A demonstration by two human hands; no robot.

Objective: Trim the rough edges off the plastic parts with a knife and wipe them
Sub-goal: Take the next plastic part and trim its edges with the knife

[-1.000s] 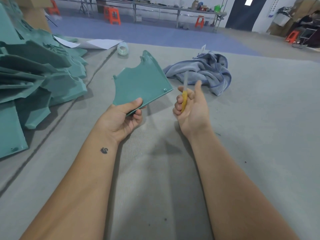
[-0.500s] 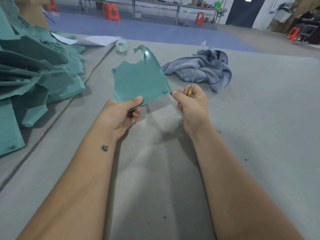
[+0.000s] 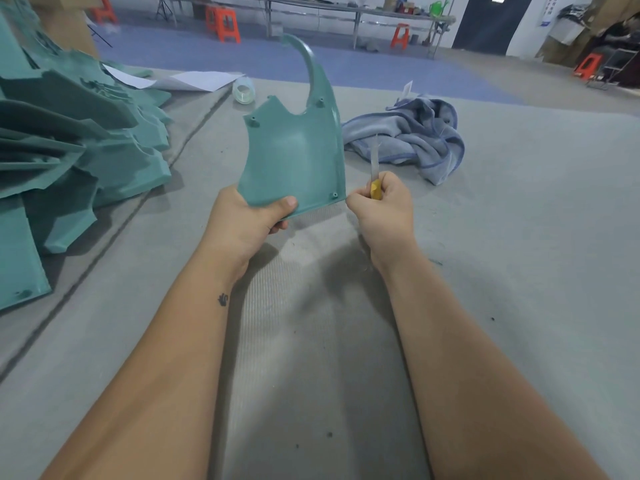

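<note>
My left hand (image 3: 247,221) grips the teal plastic part (image 3: 294,161) at its lower left corner, thumb pressed across the near face and the other fingers curled behind it; the part stands nearly upright above the grey-covered bench (image 3: 519,237), its curved horn pointing toward 12 o'clock. My right hand (image 3: 382,209) is closed around the knife (image 3: 375,174), gripping its yellow handle, with the pale blade projecting toward 12 o'clock just beside the part's right edge; my right thumb tip meets the part's lower right corner. Whether the blade touches the edge cannot be determined. At 1 o'clock from the part, a crumpled blue-grey cloth (image 3: 415,136) lies on the bench, apart from both hands. At 9 to 10 o'clock, a pile of teal plastic parts (image 3: 79,150) rests on the bench, well apart from the held part. At 11 o'clock, a roll of clear tape (image 3: 243,91) lies near sheets of white paper (image 3: 201,79). Beyond the bench, toward 12 o'clock, orange stools (image 3: 223,24) stand beside a long metal table (image 3: 346,10) on a blue floor
</note>
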